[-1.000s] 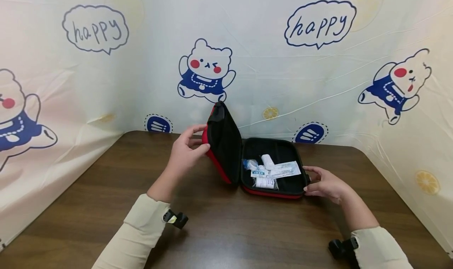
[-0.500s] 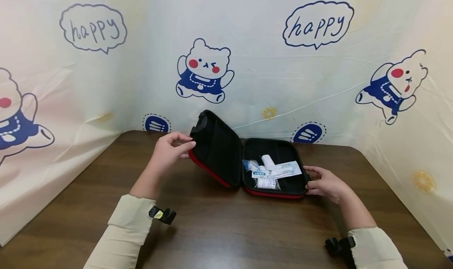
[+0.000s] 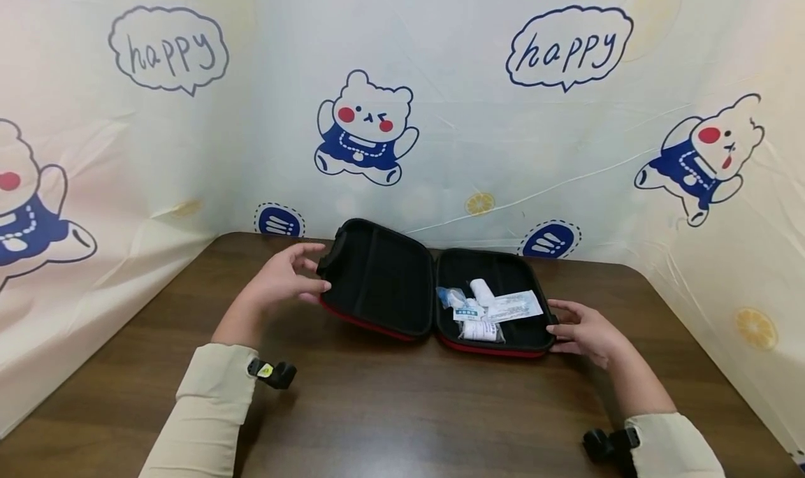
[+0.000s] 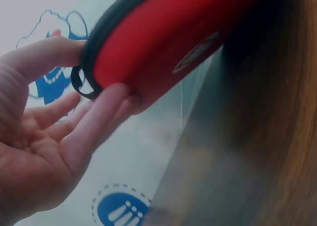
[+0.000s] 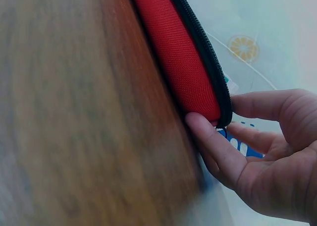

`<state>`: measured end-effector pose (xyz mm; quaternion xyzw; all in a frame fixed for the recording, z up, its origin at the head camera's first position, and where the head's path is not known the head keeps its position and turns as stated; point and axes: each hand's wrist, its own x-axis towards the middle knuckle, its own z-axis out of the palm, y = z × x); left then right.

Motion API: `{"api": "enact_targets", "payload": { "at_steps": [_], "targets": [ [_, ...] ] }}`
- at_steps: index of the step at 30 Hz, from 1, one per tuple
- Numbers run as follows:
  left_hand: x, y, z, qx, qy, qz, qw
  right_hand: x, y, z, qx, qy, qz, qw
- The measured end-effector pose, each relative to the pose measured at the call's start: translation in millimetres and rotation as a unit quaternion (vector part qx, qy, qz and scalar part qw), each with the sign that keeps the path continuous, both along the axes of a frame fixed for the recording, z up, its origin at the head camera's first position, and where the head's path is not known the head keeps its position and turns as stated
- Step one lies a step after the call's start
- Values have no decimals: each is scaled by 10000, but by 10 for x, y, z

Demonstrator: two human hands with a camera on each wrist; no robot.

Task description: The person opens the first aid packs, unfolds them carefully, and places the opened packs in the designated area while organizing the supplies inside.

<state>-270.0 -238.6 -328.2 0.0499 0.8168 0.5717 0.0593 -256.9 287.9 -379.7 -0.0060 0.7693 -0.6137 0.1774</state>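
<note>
A red zip case with a black lining lies open like a book in the head view. My left hand [image 3: 283, 275] holds the outer edge of its tilted lid [image 3: 396, 279], thumb at the rim. In the left wrist view, fingers [image 4: 101, 112] support the lid's red shell [image 4: 143, 47] from outside. On the other side, my right hand [image 3: 588, 335] pinches the right edge of the base [image 3: 503, 265], which sits on the table. Inside the base are a white roll [image 3: 482, 293], a bagged white roll [image 3: 480, 331], a flat printed packet [image 3: 516, 306] and a blue-and-white bundle [image 3: 451, 298].
The brown wooden table [image 3: 390, 408] extends in front of the case. A printed curtain [image 3: 465, 135] hangs close behind the table's back edge. Each wrist carries a small black camera, such as the left one [image 3: 273, 373].
My left hand has swung the lid left and down, from nearly upright to a low tilt. The right hand keeps its grip on the base, which has hardly moved.
</note>
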Motion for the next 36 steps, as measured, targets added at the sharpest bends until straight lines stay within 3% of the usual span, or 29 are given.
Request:
{"api": "enact_targets", "payload": {
  "at_steps": [8, 14, 23, 25, 28, 32, 36],
  "targets": [
    [-61, -118, -161, -473, -486, -524, 9963, 12, 14, -22, -155, 137, 161, 9997],
    [-82, -112, -260, -699, -681, -667, 9930, 8, 21, -23, -186, 117, 155, 9996],
    [-94, -102, -344, -739, -912, -575, 9914, 22, 35, -20, -85, 82, 123, 9999],
    [-101, -108, -343, -941, -779, -547, 9910, 23, 38, -21, -62, 66, 108, 9999],
    [-119, -114, -326, -1549, -254, -369, 9869, 31, 37, -19, -55, 32, 88, 9999],
    [-108, -69, -243, -2311, 588, 78, 9711, 34, 35, -16, -63, 18, 75, 10000],
    [-80, 22, -155, -2596, 1150, 368, 9581, 28, 34, -8, -100, 17, 68, 9999]
  ]
}}
